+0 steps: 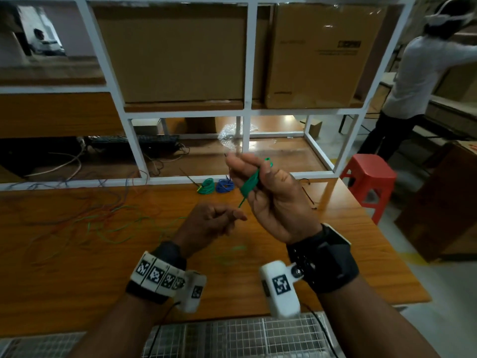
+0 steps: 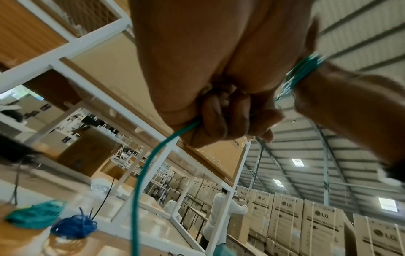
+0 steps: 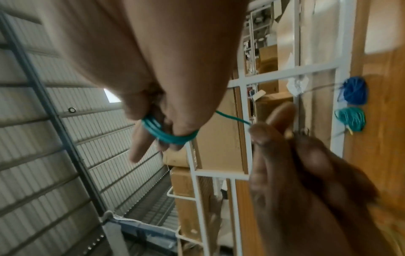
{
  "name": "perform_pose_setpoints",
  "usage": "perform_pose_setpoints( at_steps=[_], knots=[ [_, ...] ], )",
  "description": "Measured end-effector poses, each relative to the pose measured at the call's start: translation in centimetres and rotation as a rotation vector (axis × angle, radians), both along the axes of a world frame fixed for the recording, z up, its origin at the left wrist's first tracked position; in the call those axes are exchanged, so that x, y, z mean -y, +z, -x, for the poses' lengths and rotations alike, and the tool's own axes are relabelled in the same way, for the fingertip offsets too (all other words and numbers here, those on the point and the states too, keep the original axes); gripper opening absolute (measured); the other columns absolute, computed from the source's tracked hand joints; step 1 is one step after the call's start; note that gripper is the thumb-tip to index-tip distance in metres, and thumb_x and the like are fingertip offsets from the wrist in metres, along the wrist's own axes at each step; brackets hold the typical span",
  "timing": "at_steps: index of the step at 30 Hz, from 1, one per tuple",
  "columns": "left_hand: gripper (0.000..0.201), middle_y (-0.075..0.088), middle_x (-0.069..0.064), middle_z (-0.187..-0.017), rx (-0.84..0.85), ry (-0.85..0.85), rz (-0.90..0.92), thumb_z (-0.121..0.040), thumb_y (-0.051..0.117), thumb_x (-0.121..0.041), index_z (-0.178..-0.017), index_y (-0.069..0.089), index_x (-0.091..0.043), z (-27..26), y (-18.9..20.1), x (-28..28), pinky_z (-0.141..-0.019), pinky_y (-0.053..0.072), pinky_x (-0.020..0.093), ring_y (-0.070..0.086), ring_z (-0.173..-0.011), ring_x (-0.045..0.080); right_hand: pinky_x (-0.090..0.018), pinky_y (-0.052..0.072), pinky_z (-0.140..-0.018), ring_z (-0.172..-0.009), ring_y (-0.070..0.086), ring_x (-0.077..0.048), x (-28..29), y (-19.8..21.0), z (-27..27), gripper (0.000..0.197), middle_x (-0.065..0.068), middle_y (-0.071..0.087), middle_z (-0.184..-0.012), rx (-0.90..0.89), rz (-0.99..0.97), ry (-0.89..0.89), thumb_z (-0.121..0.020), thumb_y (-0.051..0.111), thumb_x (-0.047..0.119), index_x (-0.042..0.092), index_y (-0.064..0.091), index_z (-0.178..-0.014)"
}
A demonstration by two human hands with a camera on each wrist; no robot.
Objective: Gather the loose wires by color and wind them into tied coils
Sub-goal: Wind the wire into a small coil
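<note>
My right hand point(image 1: 251, 174) is raised above the wooden table point(image 1: 335, 228). A green wire point(image 1: 249, 183) is wound in several turns round its fingers, and the thumb presses on the bundle. In the right wrist view the green turns point(image 3: 170, 136) loop round the fingers. My left hand point(image 1: 232, 215) sits just below and left, pinching the wire's free tail. In the left wrist view that green tail point(image 2: 142, 166) runs down from the curled fingers point(image 2: 221, 121). A finished green coil point(image 1: 206, 186) and a blue coil point(image 1: 224, 186) lie at the table's far edge.
Loose green, orange and blue wires point(image 1: 90, 218) sprawl over the table's left half. A white shelf frame point(image 1: 247, 73) with cardboard boxes stands behind the table. To the right are a red stool point(image 1: 369, 177) and a person in a white shirt point(image 1: 418, 78).
</note>
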State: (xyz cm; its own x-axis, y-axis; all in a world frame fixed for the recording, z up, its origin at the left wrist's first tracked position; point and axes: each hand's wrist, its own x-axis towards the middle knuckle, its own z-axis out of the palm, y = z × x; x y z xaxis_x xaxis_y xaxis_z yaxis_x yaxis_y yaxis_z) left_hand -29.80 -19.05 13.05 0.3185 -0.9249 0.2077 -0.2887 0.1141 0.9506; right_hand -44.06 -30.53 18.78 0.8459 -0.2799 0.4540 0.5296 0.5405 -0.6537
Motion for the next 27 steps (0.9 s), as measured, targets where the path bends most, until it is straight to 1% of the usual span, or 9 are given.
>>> perform_pose_setpoints(
  at_steps=[3,5,7,10,13,17,20,23,27],
  knots=[
    [0.026,0.062,0.006,-0.064,0.065,0.038,-0.095,-0.096,0.058,-0.026,-0.101,0.076,-0.01,0.3,-1.7,-1.1,-0.049,0.039,0.015,0.052,-0.051,0.005,-0.035,0.04,-0.117,-0.138,0.055,-0.022,1.9,-1.1,-0.8,0.038,-0.015,0.066,-0.137,-0.166,0.238,-0.42,-0.113,0.031,0.018,0.003,0.056,-0.136],
    [0.026,0.063,0.0,-0.063,0.125,0.081,-0.15,-0.093,0.059,-0.037,-0.099,0.077,-0.019,-0.2,-2.5,-2.1,-0.053,0.042,0.018,0.054,-0.054,0.006,-0.033,0.044,-0.111,-0.13,0.059,-0.013,2.9,-2.4,-1.3,0.032,-0.005,0.071,-0.131,-0.353,0.578,-0.751,-0.113,0.037,0.021,0.013,0.064,-0.129],
    [0.033,0.064,0.0,-0.065,0.19,0.105,-0.182,-0.092,0.058,-0.047,-0.096,0.076,-0.02,-1.0,-2.9,-3.3,-0.054,0.046,0.025,0.057,-0.056,0.009,-0.034,0.049,-0.107,-0.126,0.061,-0.012,3.4,-4.2,-1.8,0.032,-0.002,0.071,-0.129,-0.565,0.929,-0.906,-0.112,0.04,0.028,0.017,0.068,-0.123],
    [0.034,0.066,0.001,-0.072,0.47,0.109,-0.301,-0.094,0.055,-0.054,-0.093,0.073,-0.024,-2.5,-1.5,-4.5,-0.059,0.05,0.038,0.06,-0.062,0.018,-0.048,0.057,-0.09,-0.1,0.067,-0.022,3.4,-7.1,-2.0,0.041,-0.006,0.072,-0.107,-0.855,1.297,-0.688,-0.11,0.035,0.044,0.019,0.067,-0.109],
    [0.01,0.066,-0.011,-0.078,0.839,0.142,-0.309,-0.094,0.064,-0.036,-0.097,0.072,-0.03,-4.5,2.1,-4.2,-0.055,0.041,0.021,0.054,-0.064,0.001,-0.047,0.059,-0.082,-0.085,0.066,-0.02,1.9,-7.7,-1.7,0.053,-0.003,0.072,-0.096,-0.959,1.426,-0.299,-0.107,0.032,0.059,0.022,0.07,-0.1],
    [0.016,0.072,-0.012,-0.081,1.034,0.089,-0.099,-0.083,0.071,-0.043,-0.091,0.077,-0.03,-6.2,5.5,-3.2,-0.057,0.035,0.013,0.052,-0.063,-0.009,-0.04,0.053,-0.083,-0.086,0.065,-0.022,0.5,-6.9,-1.6,0.045,-0.001,0.076,-0.098,-0.955,1.333,-0.056,-0.106,0.046,0.052,0.019,0.076,-0.099],
    [0.026,0.068,-0.019,-0.082,1.021,0.015,0.038,-0.084,0.066,-0.052,-0.09,0.078,-0.03,-6.7,5.9,-2.5,-0.058,0.043,0.015,0.059,-0.068,-0.004,-0.054,0.043,-0.11,-0.111,0.068,-0.02,0.7,-6.6,-1.3,0.038,0.005,0.079,-0.099,-0.839,1.145,0.175,-0.107,0.048,0.043,0.015,0.074,-0.106],
    [0.035,0.069,-0.016,-0.086,0.92,0.03,0.134,-0.089,0.059,-0.056,-0.095,0.078,-0.027,-7.3,4.4,-1.0,-0.06,0.053,0.025,0.064,-0.073,-0.001,-0.057,0.036,-0.12,-0.125,0.063,-0.037,0.8,-6.5,-1.2,0.032,-0.009,0.077,-0.098,-0.579,0.652,0.402,-0.11,0.041,0.021,-0.002,0.064,-0.113],
    [0.016,0.073,-0.008,-0.088,0.562,0.11,0.105,-0.091,0.065,-0.034,-0.101,0.076,-0.027,-7.1,0.6,0.8,-0.069,0.057,0.032,0.068,-0.081,0.011,-0.033,0.047,-0.11,-0.123,0.065,-0.025,0.7,-5.0,-2.2,0.026,-0.014,0.075,-0.107,-0.276,0.044,0.494,-0.104,0.052,0.019,-0.001,0.062,-0.117]
  ],
)
